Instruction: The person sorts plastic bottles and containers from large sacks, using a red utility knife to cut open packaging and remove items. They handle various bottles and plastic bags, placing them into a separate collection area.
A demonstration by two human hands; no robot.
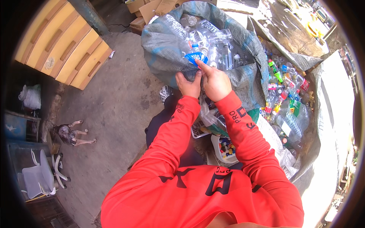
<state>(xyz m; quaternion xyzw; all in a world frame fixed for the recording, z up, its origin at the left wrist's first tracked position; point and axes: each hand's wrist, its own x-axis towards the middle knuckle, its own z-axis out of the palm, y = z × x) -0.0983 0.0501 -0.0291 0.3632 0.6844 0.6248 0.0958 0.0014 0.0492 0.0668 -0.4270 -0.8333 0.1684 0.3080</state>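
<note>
A large grey woven sack with blue stripes stands before me, its mouth rolled open around many clear plastic bottles. My right hand reaches to the sack's near rim. Its fingers pinch the lower edge of a blue plastic label that bears writing. Close beside it, my left hand has its thumb near the right hand's fingers. What lies under the left fingers is hidden, so I cannot tell whether they grip anything.
Mixed bottles fill a lined heap at right. A white container of coloured caps sits below my right forearm. A dog is on the concrete floor at left, near an office chair and a drawer cabinet. Cardboard boxes lie behind the sack.
</note>
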